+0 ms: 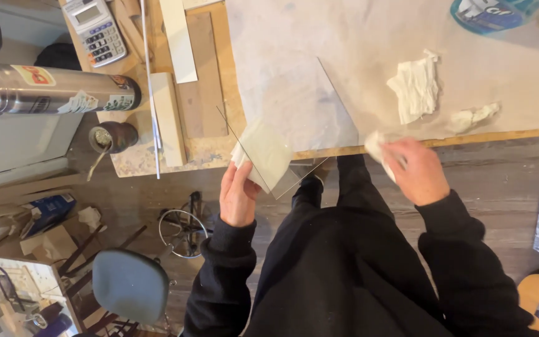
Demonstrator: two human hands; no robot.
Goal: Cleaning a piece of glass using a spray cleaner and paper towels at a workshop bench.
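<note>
A clear glass pane [301, 106] lies on the pale worktop [369, 37] and juts over the front edge. My left hand [238, 193] grips the overhanging corner through a folded white paper towel [263, 153]. My right hand [416, 171] sits at the table's front edge, closed on a crumpled white paper towel [375, 146] just right of the pane.
Two more crumpled paper towels [414, 87] [474, 116] lie on the worktop. At left are a steel flask [51, 90], a small cup [112, 136], a calculator [95, 30] and wood strips [168, 118]. A grey stool [129, 284] and clutter stand on the floor.
</note>
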